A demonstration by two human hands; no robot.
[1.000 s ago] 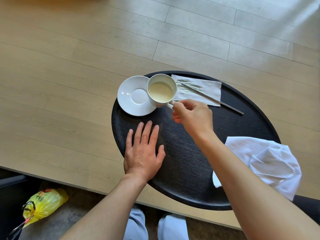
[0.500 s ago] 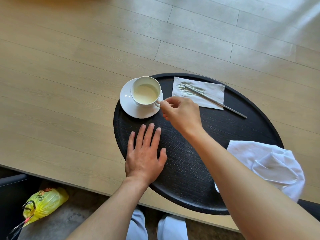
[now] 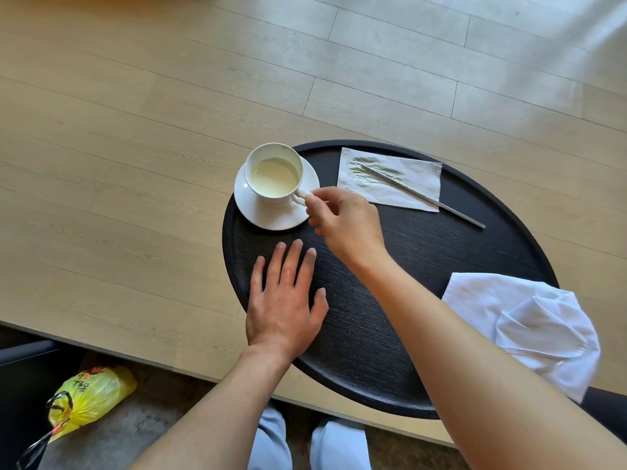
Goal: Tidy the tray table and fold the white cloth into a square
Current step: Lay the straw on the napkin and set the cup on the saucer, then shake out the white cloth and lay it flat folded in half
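1. Your right hand [image 3: 342,220] has carried the cup [image 3: 274,176] sideways: a second ago it hung beside the saucer [image 3: 271,215] with its base off the plate, and now it stands upright in the saucer's middle, the pale drink level inside it.

2. That hand is narrow, thumb and forefinger pinched on the cup's handle [image 3: 302,197]. You have not let go yet, so count the cup as placed but not released.

3. Your left hand [image 3: 283,300] lies flat and spread on the black tray table [image 3: 424,266], holding nothing, just in front of the saucer. It has barely moved over the last second; it looks to be steadying you or the table.

4. For the task this means one piece of tidying is nearly done: cup and saucer are together again at the far left edge of the table, the saucer slightly overhanging the rim. You might nudge it inward once your fingers are free.

5. The rest is untouched. The thin metal stick [image 3: 424,196] lies slantwise across the paper napkin [image 3: 390,181] at the far side, its near end resting on the bare table.

6. The white cloth [image 3: 529,323] sits crumpled at the right edge of the table, partly hanging over it, well apart from both hands. No fold has been started, so most of the job is ahead of you.
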